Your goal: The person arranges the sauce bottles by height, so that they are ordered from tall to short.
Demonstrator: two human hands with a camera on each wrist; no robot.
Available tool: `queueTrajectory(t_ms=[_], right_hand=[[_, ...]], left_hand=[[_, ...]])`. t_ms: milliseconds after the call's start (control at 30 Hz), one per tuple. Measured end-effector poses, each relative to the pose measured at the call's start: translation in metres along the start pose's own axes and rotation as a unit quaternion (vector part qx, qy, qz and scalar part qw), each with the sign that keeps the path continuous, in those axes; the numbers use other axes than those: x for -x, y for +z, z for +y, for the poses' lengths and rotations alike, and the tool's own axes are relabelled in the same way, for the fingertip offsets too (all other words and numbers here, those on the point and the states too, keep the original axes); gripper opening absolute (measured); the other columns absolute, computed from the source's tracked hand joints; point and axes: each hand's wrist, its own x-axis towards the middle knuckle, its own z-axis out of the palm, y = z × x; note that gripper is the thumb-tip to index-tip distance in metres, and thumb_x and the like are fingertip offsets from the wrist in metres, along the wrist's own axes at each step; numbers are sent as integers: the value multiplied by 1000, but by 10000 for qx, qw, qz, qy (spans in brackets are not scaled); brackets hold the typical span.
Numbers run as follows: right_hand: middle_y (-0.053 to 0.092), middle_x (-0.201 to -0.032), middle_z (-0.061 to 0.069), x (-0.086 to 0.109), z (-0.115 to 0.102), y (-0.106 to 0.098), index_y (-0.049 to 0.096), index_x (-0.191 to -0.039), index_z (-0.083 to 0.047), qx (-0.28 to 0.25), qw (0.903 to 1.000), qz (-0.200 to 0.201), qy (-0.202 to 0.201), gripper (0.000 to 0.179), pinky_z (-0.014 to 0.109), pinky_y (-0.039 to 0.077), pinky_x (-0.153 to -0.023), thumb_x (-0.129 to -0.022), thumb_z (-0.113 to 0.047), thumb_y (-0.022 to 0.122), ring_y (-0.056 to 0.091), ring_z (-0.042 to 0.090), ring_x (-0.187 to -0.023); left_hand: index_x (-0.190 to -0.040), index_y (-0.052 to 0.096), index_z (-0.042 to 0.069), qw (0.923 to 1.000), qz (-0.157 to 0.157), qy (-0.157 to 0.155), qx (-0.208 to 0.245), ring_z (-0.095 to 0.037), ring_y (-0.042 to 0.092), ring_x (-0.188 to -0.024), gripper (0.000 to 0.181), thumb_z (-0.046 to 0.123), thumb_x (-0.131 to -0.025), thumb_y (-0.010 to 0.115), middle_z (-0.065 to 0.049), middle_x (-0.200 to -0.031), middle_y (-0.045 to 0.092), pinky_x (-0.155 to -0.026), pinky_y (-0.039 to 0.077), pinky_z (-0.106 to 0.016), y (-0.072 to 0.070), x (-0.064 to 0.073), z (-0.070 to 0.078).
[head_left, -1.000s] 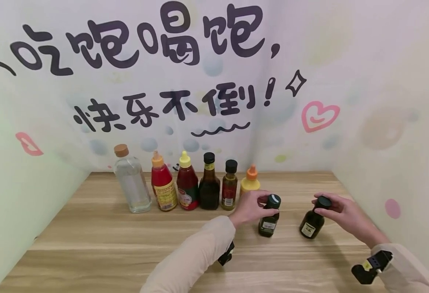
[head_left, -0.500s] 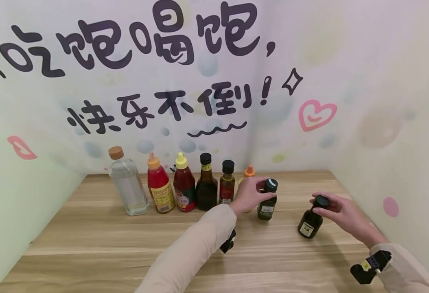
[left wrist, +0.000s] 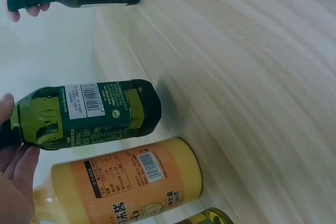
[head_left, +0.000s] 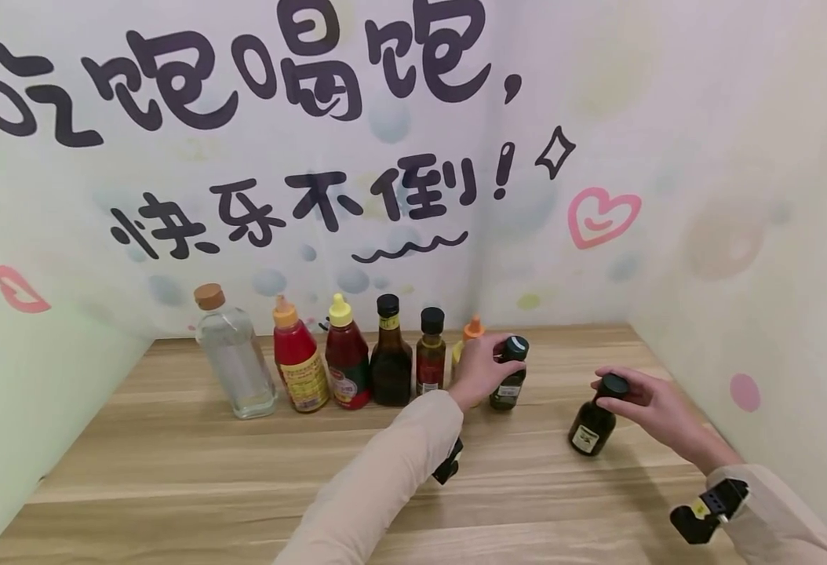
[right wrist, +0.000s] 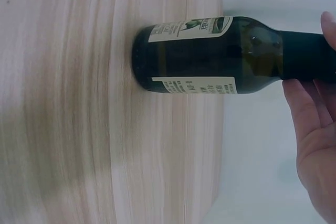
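Observation:
My left hand (head_left: 482, 369) grips a squarish dark green glass bottle (head_left: 508, 391) by its neck, just under the black-green cap. This bottle is upright at the right end of the bottle row; whether its base touches the table I cannot tell. Right beside it is a yellow squeeze bottle (left wrist: 121, 182) with an orange tip, mostly hidden behind my left hand in the head view. Farther right, my right hand (head_left: 657, 408) holds a round dark bottle (head_left: 590, 430) by its black-capped neck. That bottle is upright and slightly tilted in the head view, with cream labels in the right wrist view.
Leftward along the row stand a small sauce bottle with a black cap (head_left: 431, 349), a dark brown bottle (head_left: 391, 365), two red squeeze bottles, one yellow-capped (head_left: 347, 369), one orange-capped (head_left: 302, 369), and a clear bottle (head_left: 237, 365). A printed cloth (head_left: 583, 290) hangs behind the wooden table (head_left: 194, 486).
My left hand has moved the squarish green bottle back toward the cloth, into line beside the yellow squeeze bottle. My right hand keeps its hold on the round bottle. The head view has shifted slightly.

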Motion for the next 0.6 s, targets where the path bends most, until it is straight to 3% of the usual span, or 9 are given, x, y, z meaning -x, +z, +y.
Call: queueTrajectory(t_ms=[300,600], right_hand=[[62,-97,-14,0,2,0,48,-118,3,-163,9998,-24,-76,38,20,50,-68,-82,-2,60,60,3,-86],[62,-97,-14,0,2,1,49,-117,3,-108,9999,-18,-119,38,20,50,-67,-81,-2,61,61,4,-86]], left_hand=[[-100,65,9,9998,-14,179,38,-10,60,-82,27,12,-74,71,-2,-93,65,-66,46,-13,6,-5,-6],[-103,63,9,10000,69,-28,-21,-12,60,-84,28,12,-76,70,-3,-95,64,-68,46,-15,8,-7,-10]])
